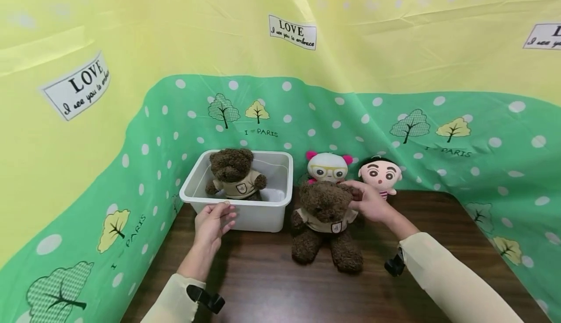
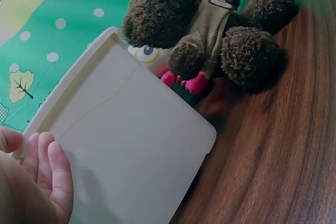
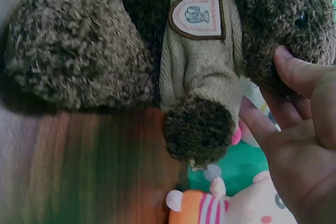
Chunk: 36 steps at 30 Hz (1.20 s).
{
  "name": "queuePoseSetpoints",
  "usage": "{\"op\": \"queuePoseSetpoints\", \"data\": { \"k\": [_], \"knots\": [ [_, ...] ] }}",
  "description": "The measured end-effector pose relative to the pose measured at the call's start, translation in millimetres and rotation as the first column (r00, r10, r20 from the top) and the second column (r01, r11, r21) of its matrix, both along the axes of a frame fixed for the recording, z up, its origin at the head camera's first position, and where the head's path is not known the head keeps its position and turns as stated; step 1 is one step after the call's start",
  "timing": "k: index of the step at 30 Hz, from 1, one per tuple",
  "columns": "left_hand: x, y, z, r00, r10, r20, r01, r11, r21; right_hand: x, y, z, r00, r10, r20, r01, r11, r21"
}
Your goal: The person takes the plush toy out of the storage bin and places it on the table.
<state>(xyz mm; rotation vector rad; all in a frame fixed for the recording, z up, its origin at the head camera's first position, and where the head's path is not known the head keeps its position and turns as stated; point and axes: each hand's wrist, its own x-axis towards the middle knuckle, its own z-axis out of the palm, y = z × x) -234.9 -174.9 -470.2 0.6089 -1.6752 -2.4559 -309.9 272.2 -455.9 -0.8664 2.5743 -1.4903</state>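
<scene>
A brown teddy bear (image 1: 326, 206) in a beige sweater with a badge sits on the table to the right of a grey-white plastic bin (image 1: 258, 217). My right hand (image 1: 372, 203) grips the side of its head, the thumb (image 3: 294, 69) on the face and the other fingers behind. At the bin's near rim, my left hand (image 1: 212, 225) holds the edge between thumb and fingers. Inside the bin a second, similar teddy bear (image 1: 234, 177) sits upright, its lower part hidden by the front wall.
Behind the gripped bear stand a plush doll with yellow glasses and pink ears (image 1: 327, 167) and a black-haired plush doll (image 1: 380, 174). A green and yellow printed cloth (image 1: 315, 118) hangs behind and beside the dark wooden table (image 1: 271, 279).
</scene>
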Motion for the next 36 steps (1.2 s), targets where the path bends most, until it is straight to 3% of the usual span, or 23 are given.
{"op": "queuePoseSetpoints", "data": {
  "k": [6, 12, 16, 19, 25, 31, 36],
  "knots": [
    [1.4, 1.9, 1.6, 1.000, 0.007, 0.003, -0.006, 1.000, -0.004, 3.7, -1, -3.0, 0.999, -0.034, -0.036, 0.036, 0.999, 0.038],
    [5.1, 2.1, 2.6, 1.000, 0.008, 0.000, -0.008, 1.000, -0.009, 9.8, -7, 7.3, 0.996, -0.078, 0.042, 0.074, 0.992, 0.099],
    [5.7, 2.9, 2.4, 1.000, 0.004, -0.001, -0.004, 1.000, -0.013, 11.3, -14, 7.2, 0.987, -0.154, 0.054, 0.149, 0.985, 0.087],
    [5.0, 3.2, 2.3, 1.000, 0.003, 0.001, -0.003, 1.000, -0.014, 11.4, -15, 5.2, 0.985, -0.165, 0.048, 0.163, 0.986, 0.043],
    [5.0, 3.4, 2.2, 1.000, 0.012, -0.004, -0.012, 1.000, 0.001, 17.7, -13, 3.0, 0.989, -0.143, -0.034, 0.146, 0.984, 0.103],
    [5.4, 4.0, 1.9, 1.000, 0.009, -0.011, -0.009, 1.000, 0.010, 30.5, -13, -1.6, 0.996, -0.083, -0.024, 0.085, 0.988, 0.131],
    [5.7, 4.4, 1.2, 1.000, 0.023, -0.008, -0.022, 1.000, 0.016, 35.8, -14, 1.0, 0.981, -0.081, -0.175, 0.112, 0.978, 0.176]
  ]
}}
